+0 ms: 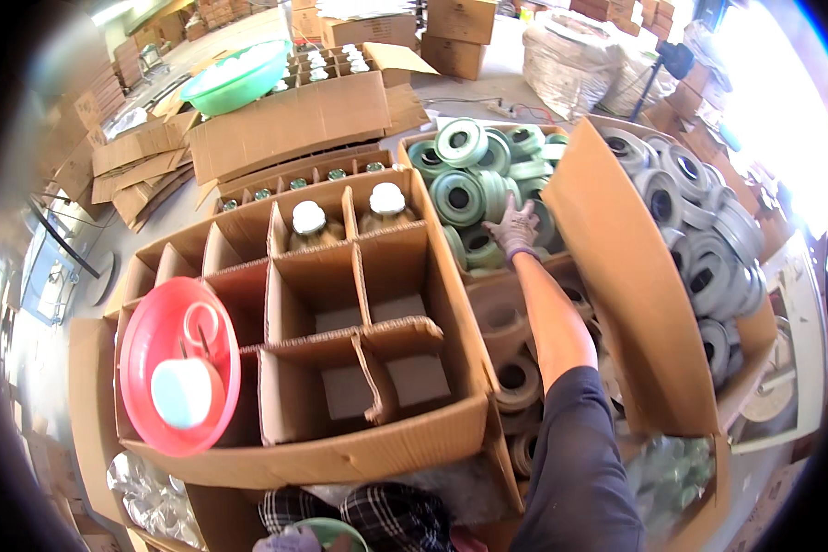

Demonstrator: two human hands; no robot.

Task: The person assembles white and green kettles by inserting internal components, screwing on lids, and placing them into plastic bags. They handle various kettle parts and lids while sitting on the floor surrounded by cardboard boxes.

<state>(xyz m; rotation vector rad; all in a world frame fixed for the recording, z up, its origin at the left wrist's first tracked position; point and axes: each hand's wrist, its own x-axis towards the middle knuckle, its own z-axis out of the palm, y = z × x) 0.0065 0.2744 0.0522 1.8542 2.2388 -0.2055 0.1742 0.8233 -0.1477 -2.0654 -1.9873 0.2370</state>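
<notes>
My right hand (pixel 515 230), in a pale glove, reaches forward over a carton of pale green plastic rings (pixel 458 198). Its fingers are spread against the pile, and nothing shows in its grasp. Low at the bottom edge is my left hand (pixel 290 541), also gloved and partly cut off by the frame. It grips a pale green round piece (pixel 336 530) in front of checkered clothing. Between my arms and the far boxes stands a divided carton (pixel 340 455); two white-capped bottles (pixel 308 218) stand in its far compartments, and several nearer cells show bare bottoms.
A pink basin (pixel 138 368) with a white and light-blue container rests on the carton's left side. Grey rings (pixel 685 170) fill a box at right, behind a raised flap (pixel 616 285). Farther off, a green basin (pixel 216 92) sits by a carton of white-capped bottles.
</notes>
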